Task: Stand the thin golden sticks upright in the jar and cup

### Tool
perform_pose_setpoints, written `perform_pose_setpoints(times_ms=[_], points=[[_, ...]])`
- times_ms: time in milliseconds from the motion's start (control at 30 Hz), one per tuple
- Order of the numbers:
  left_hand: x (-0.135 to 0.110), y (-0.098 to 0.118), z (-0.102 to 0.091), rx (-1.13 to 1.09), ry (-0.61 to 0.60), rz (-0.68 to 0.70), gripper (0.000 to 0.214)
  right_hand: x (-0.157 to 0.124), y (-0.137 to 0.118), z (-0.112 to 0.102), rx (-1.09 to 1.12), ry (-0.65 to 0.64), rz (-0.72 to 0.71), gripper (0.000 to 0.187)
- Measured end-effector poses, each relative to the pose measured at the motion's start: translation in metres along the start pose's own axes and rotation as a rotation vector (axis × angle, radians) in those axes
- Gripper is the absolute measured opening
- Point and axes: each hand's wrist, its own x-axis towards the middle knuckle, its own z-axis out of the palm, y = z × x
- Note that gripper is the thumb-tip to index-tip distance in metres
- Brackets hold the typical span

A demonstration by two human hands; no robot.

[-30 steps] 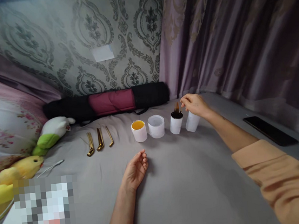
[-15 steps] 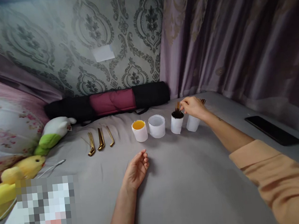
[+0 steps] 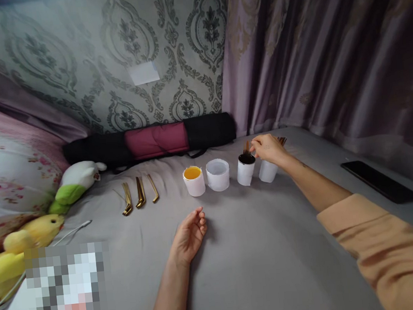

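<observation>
My right hand reaches over the tops of two narrow white cups, fingers pinched at the rim of the dark-lined cup. Brown, stick-like pieces stand up out of that cup beside my fingertips; what the pinch holds is too small to tell. Partly behind my hand is the other narrow cup, with thin brown sticks showing above it. My left hand lies palm up on the grey sheet, fingers loosely curled and holding nothing. Nearest to it are a wide yellow-lined cup and a wide white cup.
Several gold bent straws lie in groups on the left. Behind the cups stretches a black and maroon roll. Plush toys and a white cable sit at the left, a black phone at the right.
The view has shifted very slightly. Both hands keep nearly the same positions, and the right fingers remain at the dark-lined cup's rim.
</observation>
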Motion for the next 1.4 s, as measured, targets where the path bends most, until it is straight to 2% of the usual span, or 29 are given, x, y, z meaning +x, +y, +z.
perform_pose_setpoints(times_ms=[433, 800, 933, 1100, 1267, 1400], points=[[0.002, -0.001, -0.003, -0.015, -0.019, 0.011, 0.014, -0.006, -0.006, -0.009, 0.017, -0.005, 0.05, 0.027], [0.003, -0.002, -0.005, -0.038, -0.041, 0.011, 0.014, -0.014, 0.003, -0.009, 0.102, 0.155, 0.002, 0.022], [0.004, -0.002, -0.004, -0.052, -0.036, 0.009, 0.013, -0.024, 0.005, -0.006, 0.201, 0.204, -0.018, 0.024], [0.005, -0.002, -0.006, -0.065, -0.065, 0.032, 0.013, -0.049, -0.007, -0.005, 0.345, 0.238, 0.017, 0.026], [0.007, -0.002, -0.008, -0.079, -0.094, 0.037, 0.014, -0.076, -0.019, 0.01, 0.576, 0.201, 0.076, 0.026], [0.008, 0.0, -0.008, -0.076, -0.102, 0.036, 0.013, -0.089, -0.022, 0.035, 0.635, 0.07, 0.133, 0.029]])
